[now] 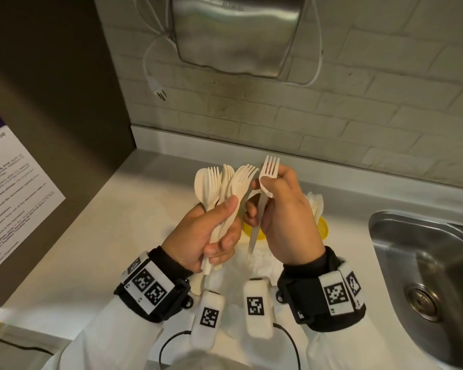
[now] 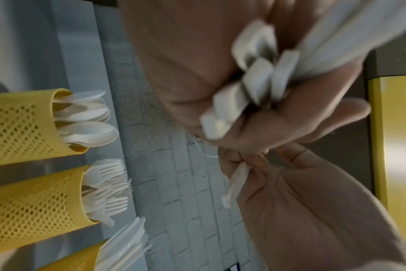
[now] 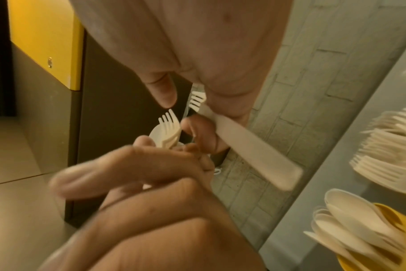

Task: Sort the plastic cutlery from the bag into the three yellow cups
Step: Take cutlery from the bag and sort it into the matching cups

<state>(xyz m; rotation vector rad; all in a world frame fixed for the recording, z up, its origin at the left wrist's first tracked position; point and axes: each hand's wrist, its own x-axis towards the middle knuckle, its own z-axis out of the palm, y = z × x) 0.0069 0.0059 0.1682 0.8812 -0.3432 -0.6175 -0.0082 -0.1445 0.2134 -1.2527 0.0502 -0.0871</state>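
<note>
My left hand [image 1: 214, 231] grips a bundle of white forks and spoons [image 1: 222, 182] upright above the counter. Right beside it, my right hand [image 1: 284, 209] pinches a single white fork [image 1: 269, 166] by its neck, tines up, its handle [image 3: 255, 146] pointing down. Three yellow perforated cups show in the left wrist view: one with spoons [image 2: 23, 126], one with forks [image 2: 35, 201], one with knives [image 2: 86, 258]. In the head view my hands hide most of the cups; only yellow rims [image 1: 322, 228] show. A crumpled white bag [image 1: 259, 265] lies under my wrists.
A steel sink [image 1: 425, 268] is set into the white counter [image 1: 134, 217] at the right. A brick wall carries a metal dispenser [image 1: 235, 33] with a dangling plug [image 1: 159, 93]. A dark panel with a notice [image 1: 11, 188] closes the left side.
</note>
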